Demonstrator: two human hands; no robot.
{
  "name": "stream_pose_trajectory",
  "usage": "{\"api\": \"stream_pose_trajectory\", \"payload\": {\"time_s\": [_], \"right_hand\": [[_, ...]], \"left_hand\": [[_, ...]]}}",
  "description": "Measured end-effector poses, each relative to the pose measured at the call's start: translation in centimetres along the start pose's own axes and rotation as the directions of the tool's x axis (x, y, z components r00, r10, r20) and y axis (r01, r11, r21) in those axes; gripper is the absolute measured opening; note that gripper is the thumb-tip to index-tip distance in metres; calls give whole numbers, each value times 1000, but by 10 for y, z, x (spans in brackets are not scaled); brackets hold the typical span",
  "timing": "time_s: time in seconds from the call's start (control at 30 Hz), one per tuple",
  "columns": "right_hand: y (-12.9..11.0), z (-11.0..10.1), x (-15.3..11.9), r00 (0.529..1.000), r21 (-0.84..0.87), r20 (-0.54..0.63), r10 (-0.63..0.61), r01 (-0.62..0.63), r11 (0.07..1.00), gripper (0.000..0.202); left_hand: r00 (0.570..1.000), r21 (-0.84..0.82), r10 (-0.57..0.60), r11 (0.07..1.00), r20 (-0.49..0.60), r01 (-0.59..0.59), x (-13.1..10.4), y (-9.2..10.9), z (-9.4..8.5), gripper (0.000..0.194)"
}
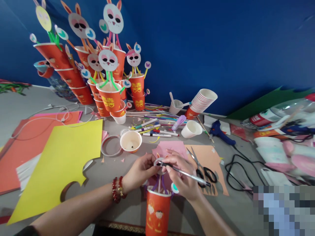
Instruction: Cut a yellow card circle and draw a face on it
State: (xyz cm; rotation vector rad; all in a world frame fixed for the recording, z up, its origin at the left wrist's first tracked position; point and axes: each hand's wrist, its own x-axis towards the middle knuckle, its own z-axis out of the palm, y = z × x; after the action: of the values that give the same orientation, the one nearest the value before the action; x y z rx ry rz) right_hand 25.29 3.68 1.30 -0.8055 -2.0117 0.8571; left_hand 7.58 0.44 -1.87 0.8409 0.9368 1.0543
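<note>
My left hand [142,170], with red beaded bracelets at the wrist, pinches the left edge of a small white paper rabbit head [160,169]. A pen [189,175] with a clear barrel is gripped in my right hand [182,173], its tip at the rabbit's dark eye. The head stands above a red paper cup [157,209] on a stick with purple pipe cleaners [163,185] beside it. A small white disc with a teal mark [175,187] shows under my right hand. My fingers hide part of the rabbit head.
Scissors [201,168] lie on orange paper to the right, near a blue glue gun [220,131] with its cord. Finished rabbit cups [108,98] stand stacked at back left. Markers [157,134], an open cup [131,141] and yellow paper [61,157] lie around.
</note>
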Motion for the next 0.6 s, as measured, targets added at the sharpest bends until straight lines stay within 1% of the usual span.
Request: {"api": "stream_pose_trajectory", "payload": {"time_s": [0.1,0.17,0.37,0.53,0.6], "right_hand": [[-2,-2,5,998,-8,-23,-53,53,999,24],[-1,-2,6,998,-11,-35,-57,56,998,21],[7,-1,4,1000,83,-19,24,-23,996,16],[9,-4,5,993,137,-73,93,-82,987,10],[7,-5,7,992,129,-66,111,-102,986,9]], "left_hand": [[1000,12,-4,1000,-5,4,0,0,0,46],[1000,12,-13,1000,-8,13,0,1,1,46],[1000,12,-6,1000,11,6,0,1,2,44],[997,-3,-74,997,28,74,0,0,1,46],[997,1,-73,997,20,73,0,0,1,47]]}}
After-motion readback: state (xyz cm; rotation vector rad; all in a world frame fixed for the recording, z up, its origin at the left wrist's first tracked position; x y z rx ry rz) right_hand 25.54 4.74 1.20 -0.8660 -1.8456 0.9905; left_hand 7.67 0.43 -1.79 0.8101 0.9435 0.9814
